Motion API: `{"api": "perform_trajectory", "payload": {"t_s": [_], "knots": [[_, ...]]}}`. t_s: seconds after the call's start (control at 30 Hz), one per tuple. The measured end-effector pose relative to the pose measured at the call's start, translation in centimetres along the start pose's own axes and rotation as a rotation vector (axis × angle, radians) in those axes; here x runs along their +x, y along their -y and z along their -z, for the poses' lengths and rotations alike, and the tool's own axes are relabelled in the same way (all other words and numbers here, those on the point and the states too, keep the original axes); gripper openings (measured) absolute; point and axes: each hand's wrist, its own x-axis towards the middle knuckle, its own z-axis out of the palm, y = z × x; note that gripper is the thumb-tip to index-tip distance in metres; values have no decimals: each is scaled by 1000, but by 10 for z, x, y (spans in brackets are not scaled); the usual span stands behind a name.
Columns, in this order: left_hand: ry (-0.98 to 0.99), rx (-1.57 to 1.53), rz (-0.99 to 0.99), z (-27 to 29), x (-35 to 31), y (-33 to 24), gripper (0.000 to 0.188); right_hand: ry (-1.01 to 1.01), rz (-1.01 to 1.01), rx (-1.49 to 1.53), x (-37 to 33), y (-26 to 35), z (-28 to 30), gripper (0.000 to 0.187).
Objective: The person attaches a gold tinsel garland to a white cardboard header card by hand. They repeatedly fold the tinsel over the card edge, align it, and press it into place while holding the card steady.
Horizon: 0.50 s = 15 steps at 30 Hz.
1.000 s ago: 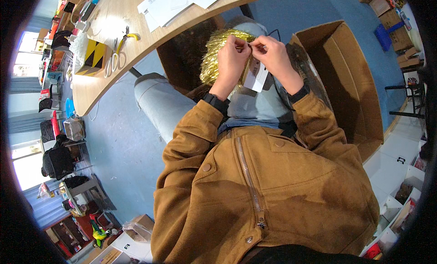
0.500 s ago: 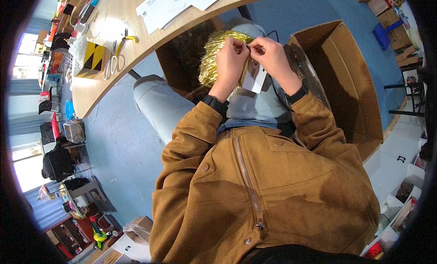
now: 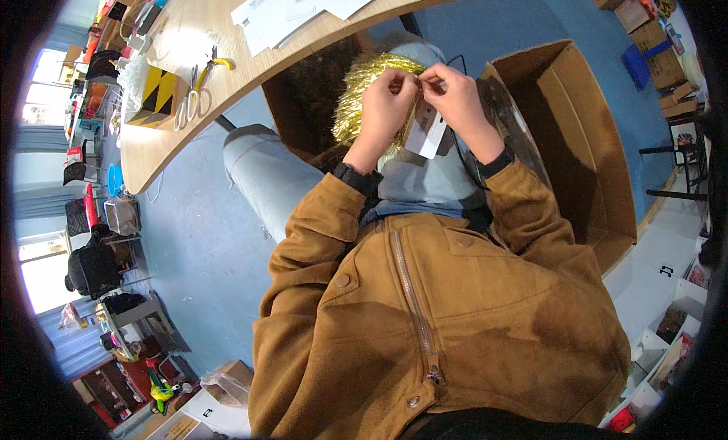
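Observation:
A bundle of shiny gold tinsel [image 3: 355, 97] rests over my lap, next to my left hand [image 3: 388, 106]. A white card tag [image 3: 426, 135] hangs beside it, below my fingers. My left hand is closed in a pinch, thumb against fingertips. Close on its right, my right hand [image 3: 453, 99] pinches at the same spot, by the top of the tag. Whatever small piece lies between the fingertips is too small and covered to make out.
A wooden table [image 3: 205, 30] curves across the upper left, bearing papers [image 3: 292, 15], yellow-handled pliers [image 3: 220, 63], scissors [image 3: 193, 102] and a black-and-yellow striped box [image 3: 158, 95]. An open cardboard box [image 3: 599, 136] stands at my right. Another dark-looking box [image 3: 296, 99] sits under the table edge.
Both hands stay pinched together at the tag's top, with only slight finger movement. The tag has tilted slightly. The whole view has shifted a little.

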Motion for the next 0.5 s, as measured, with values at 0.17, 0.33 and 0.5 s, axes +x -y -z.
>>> {"api": "perform_trajectory", "payload": {"t_s": [0.17, 0.33, 0.5], "knots": [[40, -188, 250, 3, 11, 5, 23, 0, 7, 10, -1, 1, 1, 16], [127, -213, 306, 6, 17, -1, 26, 9, -14, 29, 0, 1, 0, 18], [112, -132, 328, 6, 18, -7, 29, 18, -8, 12, 1, 1, 0, 16]]}}
